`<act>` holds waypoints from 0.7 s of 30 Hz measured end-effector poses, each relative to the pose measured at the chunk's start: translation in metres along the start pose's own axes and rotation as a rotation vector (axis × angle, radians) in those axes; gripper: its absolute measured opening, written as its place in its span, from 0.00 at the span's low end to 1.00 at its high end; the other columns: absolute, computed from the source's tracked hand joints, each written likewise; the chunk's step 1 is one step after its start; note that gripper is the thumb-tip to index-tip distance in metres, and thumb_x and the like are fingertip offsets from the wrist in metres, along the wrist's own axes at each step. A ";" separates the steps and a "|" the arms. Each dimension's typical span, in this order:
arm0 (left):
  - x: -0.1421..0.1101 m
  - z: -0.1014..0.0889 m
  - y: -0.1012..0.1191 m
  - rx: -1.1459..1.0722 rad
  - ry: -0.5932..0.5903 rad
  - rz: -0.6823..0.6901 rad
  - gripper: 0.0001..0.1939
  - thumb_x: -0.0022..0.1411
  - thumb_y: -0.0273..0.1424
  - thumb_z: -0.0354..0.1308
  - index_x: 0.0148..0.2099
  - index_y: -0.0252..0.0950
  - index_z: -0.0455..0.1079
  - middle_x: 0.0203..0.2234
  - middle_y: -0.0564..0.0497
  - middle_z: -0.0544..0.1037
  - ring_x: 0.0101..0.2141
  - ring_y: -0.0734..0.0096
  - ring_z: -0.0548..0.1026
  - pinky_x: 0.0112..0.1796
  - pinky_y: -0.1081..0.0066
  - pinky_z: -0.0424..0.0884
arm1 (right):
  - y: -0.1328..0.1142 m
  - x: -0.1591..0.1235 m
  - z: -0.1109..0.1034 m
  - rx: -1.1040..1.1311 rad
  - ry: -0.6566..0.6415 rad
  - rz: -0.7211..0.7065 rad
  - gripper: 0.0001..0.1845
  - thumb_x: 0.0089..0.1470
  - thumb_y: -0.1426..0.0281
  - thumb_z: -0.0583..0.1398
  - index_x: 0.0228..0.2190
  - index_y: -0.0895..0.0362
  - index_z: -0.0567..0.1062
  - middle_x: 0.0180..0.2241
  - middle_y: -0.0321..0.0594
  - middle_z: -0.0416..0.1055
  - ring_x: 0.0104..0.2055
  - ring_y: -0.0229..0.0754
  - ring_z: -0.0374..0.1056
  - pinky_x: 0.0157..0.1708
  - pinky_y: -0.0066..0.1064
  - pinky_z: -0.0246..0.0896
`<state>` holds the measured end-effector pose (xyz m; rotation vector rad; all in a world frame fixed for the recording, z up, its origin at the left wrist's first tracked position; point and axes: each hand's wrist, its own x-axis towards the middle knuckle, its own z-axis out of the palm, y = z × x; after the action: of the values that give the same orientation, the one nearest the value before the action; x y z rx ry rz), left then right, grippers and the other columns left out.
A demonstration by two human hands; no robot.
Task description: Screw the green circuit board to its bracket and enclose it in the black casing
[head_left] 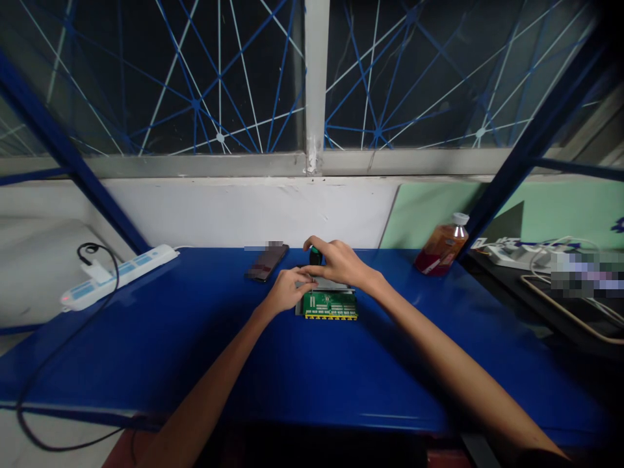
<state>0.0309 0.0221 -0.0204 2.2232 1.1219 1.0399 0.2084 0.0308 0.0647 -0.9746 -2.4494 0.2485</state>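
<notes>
A green circuit board [331, 303] with a row of yellow-edged connectors along its near side lies on the blue table, with a grey metal plate [336, 284] behind it. My right hand [338, 263] is closed around the black and green handle of a screwdriver [316, 257], held upright over the board's far left corner. Below the handle, my left hand [287, 289] pinches thumb and fingers together at that same corner, close to the screwdriver's tip. What lies between the left fingertips is too small to make out.
On the blue table [205, 351], a dark phone [268, 262] lies behind my left hand. A white power strip [121, 276] with a black cable sits at left. A bottle of reddish drink [442, 247] stands at back right, beside cables and a dark surface.
</notes>
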 end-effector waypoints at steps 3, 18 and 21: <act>0.000 0.000 0.000 -0.014 0.001 -0.014 0.08 0.59 0.32 0.59 0.31 0.37 0.79 0.30 0.48 0.81 0.37 0.63 0.77 0.41 0.67 0.70 | 0.001 -0.001 0.001 0.051 -0.010 -0.014 0.21 0.54 0.58 0.56 0.46 0.55 0.63 0.17 0.29 0.59 0.21 0.36 0.54 0.24 0.31 0.45; 0.000 -0.001 0.004 -0.004 -0.042 0.011 0.08 0.60 0.30 0.58 0.34 0.37 0.79 0.35 0.49 0.81 0.39 0.63 0.77 0.42 0.68 0.69 | -0.002 -0.005 -0.007 0.093 -0.085 0.043 0.18 0.53 0.64 0.56 0.46 0.55 0.64 0.13 0.29 0.62 0.20 0.38 0.59 0.26 0.31 0.49; 0.000 -0.001 0.004 -0.002 -0.036 0.006 0.08 0.60 0.32 0.58 0.34 0.37 0.79 0.35 0.49 0.81 0.39 0.63 0.77 0.42 0.68 0.70 | -0.002 -0.005 -0.005 0.054 -0.049 0.054 0.19 0.53 0.62 0.57 0.45 0.54 0.65 0.15 0.30 0.63 0.20 0.38 0.59 0.25 0.31 0.48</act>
<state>0.0324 0.0201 -0.0174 2.2356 1.0996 0.9994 0.2127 0.0264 0.0676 -1.0242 -2.4492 0.3590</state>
